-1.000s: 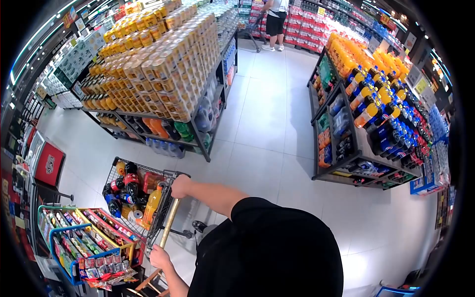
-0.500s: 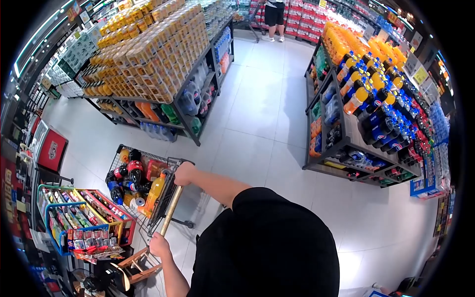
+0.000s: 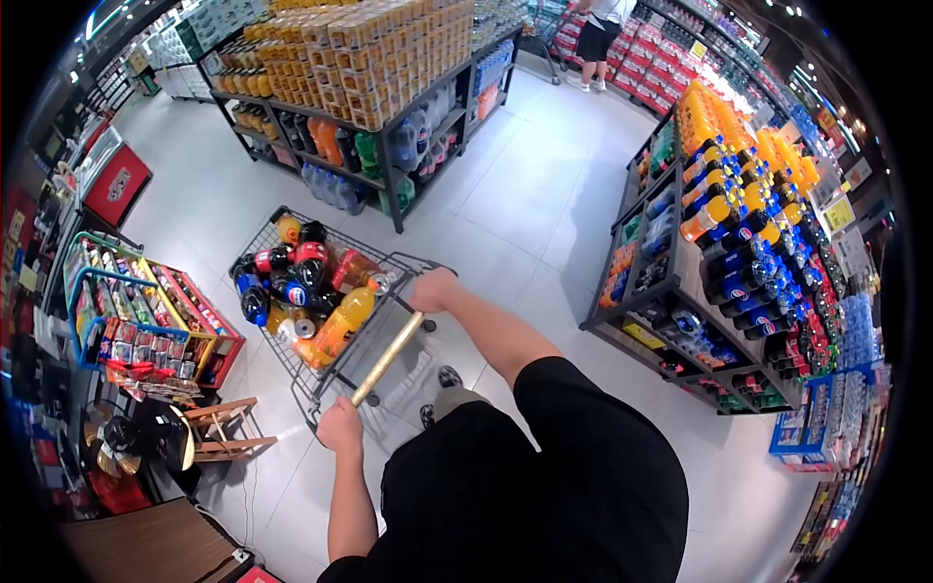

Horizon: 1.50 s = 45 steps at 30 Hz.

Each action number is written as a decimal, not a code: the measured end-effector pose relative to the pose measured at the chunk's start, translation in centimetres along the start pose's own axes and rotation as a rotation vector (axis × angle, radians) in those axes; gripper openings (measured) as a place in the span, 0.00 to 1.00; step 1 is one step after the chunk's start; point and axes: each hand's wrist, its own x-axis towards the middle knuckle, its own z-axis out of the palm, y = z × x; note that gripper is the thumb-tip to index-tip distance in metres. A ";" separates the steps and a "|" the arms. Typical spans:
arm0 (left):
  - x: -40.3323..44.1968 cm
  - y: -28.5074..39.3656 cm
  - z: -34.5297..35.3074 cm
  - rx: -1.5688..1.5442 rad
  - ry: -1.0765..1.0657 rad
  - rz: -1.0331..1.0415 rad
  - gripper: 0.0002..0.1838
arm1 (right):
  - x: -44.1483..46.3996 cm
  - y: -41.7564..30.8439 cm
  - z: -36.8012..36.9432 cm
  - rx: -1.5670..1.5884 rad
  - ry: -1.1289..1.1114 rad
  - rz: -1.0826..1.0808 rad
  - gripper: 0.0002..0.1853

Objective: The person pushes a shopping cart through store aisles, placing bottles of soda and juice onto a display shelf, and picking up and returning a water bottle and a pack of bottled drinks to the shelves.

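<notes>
Both hands grip the yellowish handlebar [image 3: 389, 360] of a wire shopping cart [image 3: 321, 216]. My left hand [image 3: 340, 425] is closed round its near left end, and my right hand [image 3: 433, 290] is closed round the far right end. Inside the cart lie several drinks: an orange soda bottle [image 3: 342, 325], dark cola bottles [image 3: 311, 262] with red or blue labels, a can [image 3: 304, 328] seen end-on, and a reddish pack [image 3: 352, 270]. The bottles lie heaped at different angles.
Left of the cart stands a snack rack [image 3: 209, 350], with a wooden stool [image 3: 228, 429] below it. A shelf unit stacked with canned drinks [image 3: 389, 58] stands ahead. At right is a soda display [image 3: 671, 282]. A person [image 3: 596, 44] stands far back beside another cart.
The cart has swung round to the right, away from the snack rack, with both hands still on its bar. The view has turned, and my shoes now show below the handlebar.
</notes>
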 end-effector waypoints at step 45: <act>-56.9 15.7 9.7 0.046 0.192 -0.273 0.36 | -45.1 19.4 17.4 -0.036 -0.022 -0.301 0.24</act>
